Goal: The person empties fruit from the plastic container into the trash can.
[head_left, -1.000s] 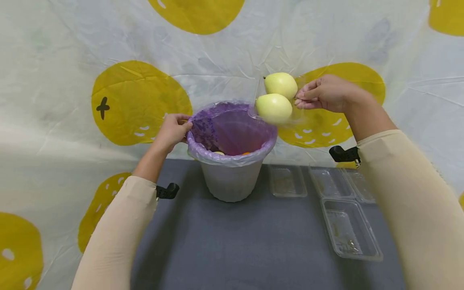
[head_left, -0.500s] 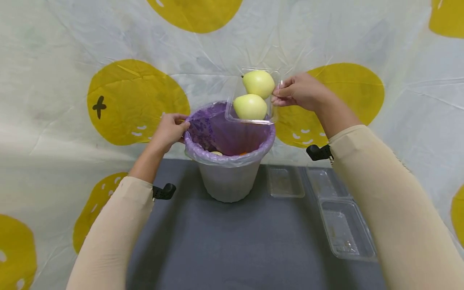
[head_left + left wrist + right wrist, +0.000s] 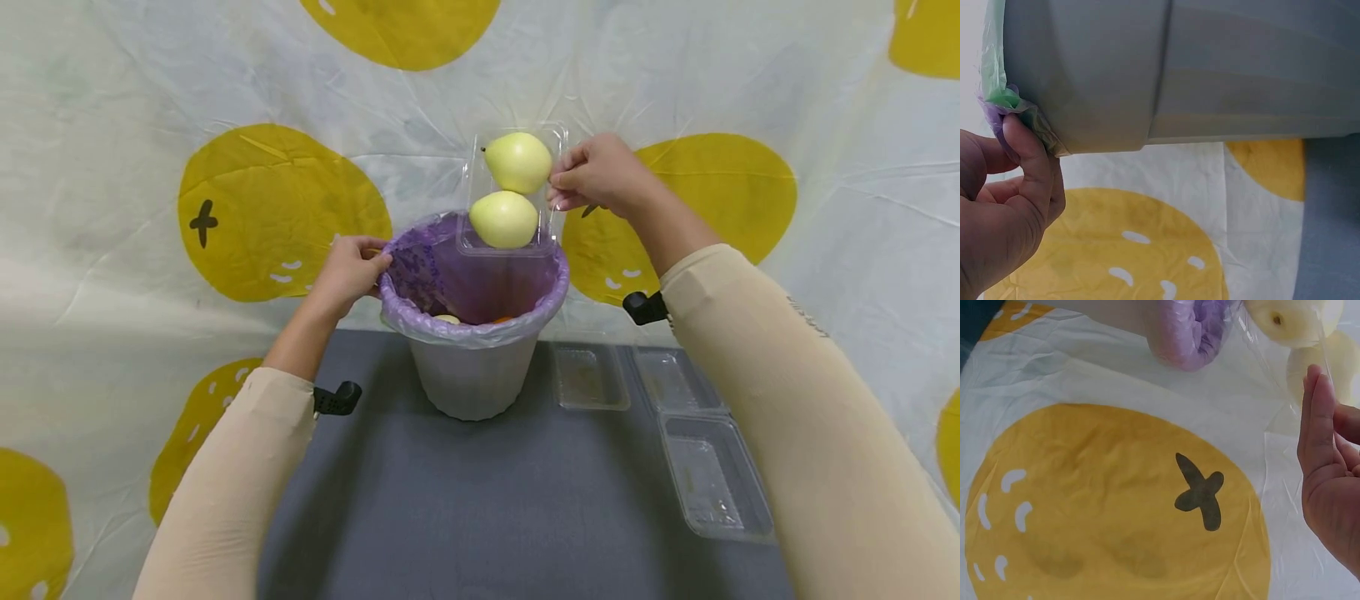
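A pale bin (image 3: 472,379) stands on the dark tabletop, lined with a purple plastic bag (image 3: 480,335) folded over its rim. My left hand (image 3: 348,271) grips the lined rim at the left; in the left wrist view its fingers (image 3: 1029,150) curl against the bag's edge. Above the back of the bin, my right hand (image 3: 603,175) pinches the right edge of a clear plastic tray (image 3: 480,179). Inside the tray lie two yellow-green pears, one upper (image 3: 517,162) and one lower (image 3: 504,220). Small pale and orange items show partly at the bin's bottom.
Several clear plastic trays lie right of the bin: one beside it (image 3: 592,379), one nearer the front (image 3: 716,475), another behind that (image 3: 678,379). A pale cloth with yellow fruit shapes (image 3: 285,212) hangs behind the table (image 3: 465,517).
My right hand has carried the tray of pears leftward until it is over the bin, and a little upward. The left hand has kept its hold on the rim.
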Demonstrator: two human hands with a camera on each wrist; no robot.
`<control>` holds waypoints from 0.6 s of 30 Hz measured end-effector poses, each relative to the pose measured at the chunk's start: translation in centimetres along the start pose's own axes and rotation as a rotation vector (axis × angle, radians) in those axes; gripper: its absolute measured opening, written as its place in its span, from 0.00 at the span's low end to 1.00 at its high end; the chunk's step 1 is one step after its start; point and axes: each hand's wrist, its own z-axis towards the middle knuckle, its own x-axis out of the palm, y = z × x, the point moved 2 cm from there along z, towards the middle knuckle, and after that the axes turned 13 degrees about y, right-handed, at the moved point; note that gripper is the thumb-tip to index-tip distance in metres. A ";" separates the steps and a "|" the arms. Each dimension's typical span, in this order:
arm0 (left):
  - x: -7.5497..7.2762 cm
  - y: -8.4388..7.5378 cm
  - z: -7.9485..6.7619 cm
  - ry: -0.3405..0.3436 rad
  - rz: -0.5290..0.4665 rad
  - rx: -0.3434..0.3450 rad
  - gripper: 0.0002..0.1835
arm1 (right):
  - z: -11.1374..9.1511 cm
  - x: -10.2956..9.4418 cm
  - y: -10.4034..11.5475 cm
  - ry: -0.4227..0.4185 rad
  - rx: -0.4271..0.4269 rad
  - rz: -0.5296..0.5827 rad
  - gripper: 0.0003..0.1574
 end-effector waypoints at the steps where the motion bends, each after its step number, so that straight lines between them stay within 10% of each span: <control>1: 0.0 0.0 0.0 -0.001 0.000 -0.001 0.26 | 0.1 0.1 0.0 -0.005 -0.002 -0.020 0.17; 18: 0.3 0.1 0.0 0.007 0.017 -0.013 0.26 | 0.4 1.2 -1.3 -0.150 -0.114 -0.156 0.11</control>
